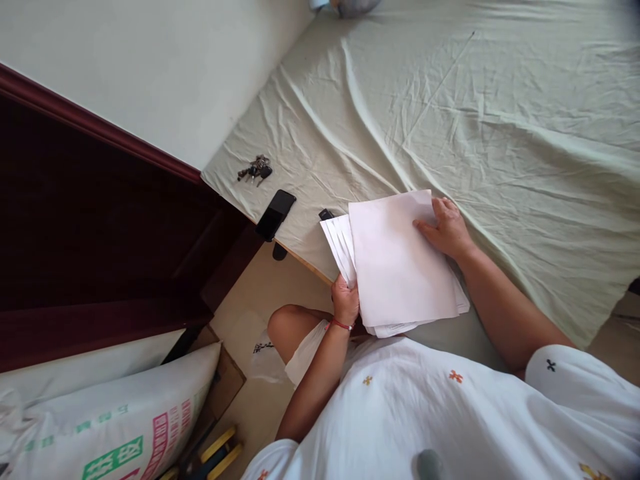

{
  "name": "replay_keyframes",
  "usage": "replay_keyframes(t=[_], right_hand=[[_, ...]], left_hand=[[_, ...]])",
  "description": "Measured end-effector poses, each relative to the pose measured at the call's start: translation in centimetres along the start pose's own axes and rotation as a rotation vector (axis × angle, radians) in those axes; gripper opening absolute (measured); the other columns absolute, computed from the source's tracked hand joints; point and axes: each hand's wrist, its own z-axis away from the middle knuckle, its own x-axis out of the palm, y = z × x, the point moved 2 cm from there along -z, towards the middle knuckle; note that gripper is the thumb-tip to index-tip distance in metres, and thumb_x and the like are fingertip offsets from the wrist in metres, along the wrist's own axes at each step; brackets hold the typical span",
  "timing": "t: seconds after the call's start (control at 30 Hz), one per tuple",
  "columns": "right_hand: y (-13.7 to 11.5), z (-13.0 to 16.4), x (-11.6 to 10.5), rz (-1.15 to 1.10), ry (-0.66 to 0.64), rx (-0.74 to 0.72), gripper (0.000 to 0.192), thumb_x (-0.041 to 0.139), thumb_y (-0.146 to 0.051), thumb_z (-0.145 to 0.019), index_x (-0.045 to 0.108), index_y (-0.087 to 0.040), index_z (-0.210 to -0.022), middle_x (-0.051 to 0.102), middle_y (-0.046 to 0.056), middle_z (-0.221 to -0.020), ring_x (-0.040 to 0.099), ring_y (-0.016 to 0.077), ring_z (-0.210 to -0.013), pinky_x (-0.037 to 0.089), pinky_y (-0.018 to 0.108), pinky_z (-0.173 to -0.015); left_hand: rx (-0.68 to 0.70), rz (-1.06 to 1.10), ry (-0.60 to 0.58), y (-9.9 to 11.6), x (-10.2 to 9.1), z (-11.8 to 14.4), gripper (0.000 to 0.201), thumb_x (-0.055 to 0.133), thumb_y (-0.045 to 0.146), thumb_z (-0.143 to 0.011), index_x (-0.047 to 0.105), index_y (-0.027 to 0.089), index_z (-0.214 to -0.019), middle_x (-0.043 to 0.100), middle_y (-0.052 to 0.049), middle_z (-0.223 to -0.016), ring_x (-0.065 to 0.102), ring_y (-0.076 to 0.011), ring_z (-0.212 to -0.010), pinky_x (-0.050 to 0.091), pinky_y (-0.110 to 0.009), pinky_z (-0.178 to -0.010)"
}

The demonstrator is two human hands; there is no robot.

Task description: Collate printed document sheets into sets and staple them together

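Note:
A white sheet of paper (pixel 395 260) with no visible print lies on top of a loose stack, whose lower sheets (pixel 415 328) peek out at the bottom and right. My left hand (pixel 346 303), wearing a red cord bracelet, is closed on some fanned white papers (pixel 337 241) at the stack's left side. At the upper right corner, my right hand (pixel 447 230) grips the top sheet's edge, thumb on its face. The other fingers of this hand are curled at the edge and partly hidden.
A wrinkled pale green cloth (pixel 475 147) covers the table. Keys (pixel 259 168) and a black phone (pixel 277 213) lie near its left edge. A small black object (pixel 326 214) sits behind the papers. A white printed sack (pixel 125 427) stands lower left, below dark red wood (pixel 100 220).

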Motion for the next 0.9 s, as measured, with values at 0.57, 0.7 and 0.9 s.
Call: replay_keyframes(t=[0.57,0.7,0.9], right_hand=[[0.4,0.5,-1.1,-0.637,0.308,0.206,0.023,0.073,-0.048,-0.081,0.067,-0.025,-0.082,0.066,0.003,-0.08,0.065,0.0243,-0.08,0.057,0.04,-0.076],[0.1,0.4,-1.8,-0.9,0.387,0.317,0.029,0.084,-0.049,-0.073,0.068,-0.026,-0.079,0.07,0.003,-0.08,0.066,0.0235,-0.075,0.058,0.039,-0.07],[1.3,-0.1,-2.9,-1.065,0.348,0.416,0.039,0.089,-0.053,-0.063,0.07,-0.026,-0.081,0.071,0.002,-0.075,0.07,0.0242,-0.069,0.062,0.043,-0.068]], left_hand=[[0.057,0.072,0.02,0.4,0.1,0.4,0.057,0.058,0.07,-0.096,0.078,0.019,-0.111,0.081,-0.011,-0.117,0.072,-0.0294,-0.12,0.054,-0.039,-0.109],[0.051,0.113,-0.005,0.5,0.1,0.4,0.053,0.059,0.067,-0.097,0.078,0.021,-0.116,0.08,-0.01,-0.123,0.07,-0.0296,-0.127,0.053,-0.04,-0.111],[0.0,0.216,-0.049,0.2,0.3,0.6,0.053,0.059,0.066,-0.097,0.076,0.021,-0.117,0.081,-0.01,-0.119,0.074,-0.0288,-0.117,0.059,-0.041,-0.103]])
